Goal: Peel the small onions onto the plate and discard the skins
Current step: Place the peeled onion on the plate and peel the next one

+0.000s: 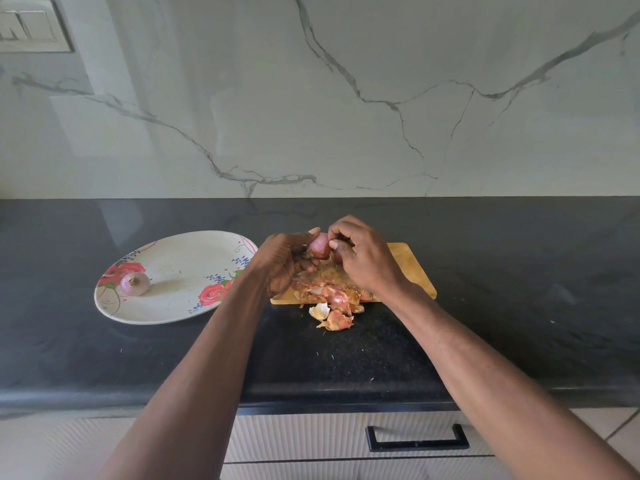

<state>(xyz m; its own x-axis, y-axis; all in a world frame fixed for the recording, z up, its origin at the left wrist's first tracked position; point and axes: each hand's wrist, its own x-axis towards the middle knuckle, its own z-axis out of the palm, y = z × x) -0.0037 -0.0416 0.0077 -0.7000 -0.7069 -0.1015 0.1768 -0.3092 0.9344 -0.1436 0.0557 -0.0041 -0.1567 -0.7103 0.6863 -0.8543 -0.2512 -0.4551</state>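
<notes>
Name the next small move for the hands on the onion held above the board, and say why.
Probably pull the pinched skin away and let it drop. The left hand holds the onion above the cutting board, the right hand pinches at its side, and it still looks partly skinned. Loose skins already lie below; one peeled onion sits on the plate.

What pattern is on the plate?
Red roses with green leaves and blue sprigs on a white plate, seen in the head view.

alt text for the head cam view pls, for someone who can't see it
Two hands peel a small onion over a wooden cutting board: the left hand holds it, the right hand pinches at its skin. Loose skins lie below; one peeled onion sits on a floral plate to the left.
</notes>
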